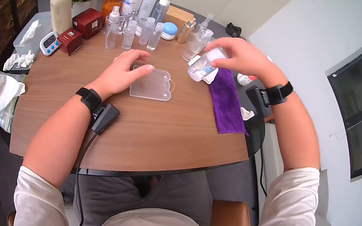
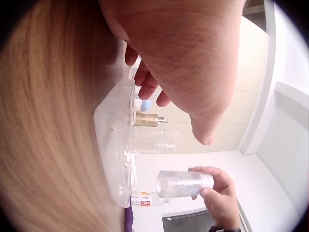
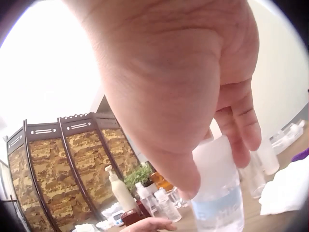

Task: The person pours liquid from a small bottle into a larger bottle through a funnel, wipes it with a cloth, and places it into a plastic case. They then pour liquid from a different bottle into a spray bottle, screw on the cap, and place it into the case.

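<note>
My right hand (image 1: 239, 58) grips a clear plastic bottle (image 1: 203, 68) by its frosted white cap. In the right wrist view the bottle (image 3: 218, 208) shows a pale blue label band with white lettering, and the thumb and fingers lie on either side of the cap. The left wrist view shows it tilted, raised off the table. My left hand (image 1: 123, 72) is at the upper left corner of a flat clear plastic case (image 1: 152, 87), its fingers loosely extended and its thumb overlapping the case in the head view. Nothing shows in that hand's grasp.
Several pump and spray bottles (image 1: 149, 1) stand at the back, with small clear bottles (image 1: 154, 38) before them. A purple cloth (image 1: 225, 103) lies at the right. Dark red boxes (image 1: 70, 41) and a timer (image 1: 50, 43) sit at the left, near bagged white tissues (image 1: 4, 89).
</note>
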`<act>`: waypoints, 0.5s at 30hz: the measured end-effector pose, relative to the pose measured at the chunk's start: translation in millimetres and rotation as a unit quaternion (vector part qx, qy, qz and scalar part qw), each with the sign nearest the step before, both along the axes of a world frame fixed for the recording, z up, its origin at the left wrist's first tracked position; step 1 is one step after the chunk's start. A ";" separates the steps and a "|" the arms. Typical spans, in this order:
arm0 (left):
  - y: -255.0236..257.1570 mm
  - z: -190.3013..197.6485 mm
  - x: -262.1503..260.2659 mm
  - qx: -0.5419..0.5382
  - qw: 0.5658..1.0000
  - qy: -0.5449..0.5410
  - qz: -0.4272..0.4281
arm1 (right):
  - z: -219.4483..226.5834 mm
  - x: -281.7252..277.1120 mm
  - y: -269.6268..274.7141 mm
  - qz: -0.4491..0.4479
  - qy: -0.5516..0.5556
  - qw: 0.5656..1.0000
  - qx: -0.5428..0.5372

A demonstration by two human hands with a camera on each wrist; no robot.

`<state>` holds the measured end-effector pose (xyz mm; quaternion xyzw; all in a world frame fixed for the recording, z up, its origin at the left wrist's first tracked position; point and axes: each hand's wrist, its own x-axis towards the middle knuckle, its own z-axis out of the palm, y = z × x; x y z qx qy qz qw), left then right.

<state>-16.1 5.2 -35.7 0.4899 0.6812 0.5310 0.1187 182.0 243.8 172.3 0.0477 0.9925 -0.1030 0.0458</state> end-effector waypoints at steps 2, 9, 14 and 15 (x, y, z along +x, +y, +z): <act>-2.5 4.1 2.1 -0.023 1.000 0.000 -0.012 | -29.7 -21.1 14.2 0.097 0.059 0.993 0.015; -2.3 4.4 2.5 -0.031 0.999 0.011 -0.001 | -58.9 -83.0 -18.9 0.046 0.005 0.981 0.186; -0.5 -2.0 -0.8 -0.025 0.999 0.048 0.003 | -83.0 -122.1 1.0 0.064 0.109 0.947 0.295; -0.8 -1.5 -0.2 -0.024 0.999 0.043 0.002 | -88.1 -126.2 1.9 0.090 0.186 0.927 0.312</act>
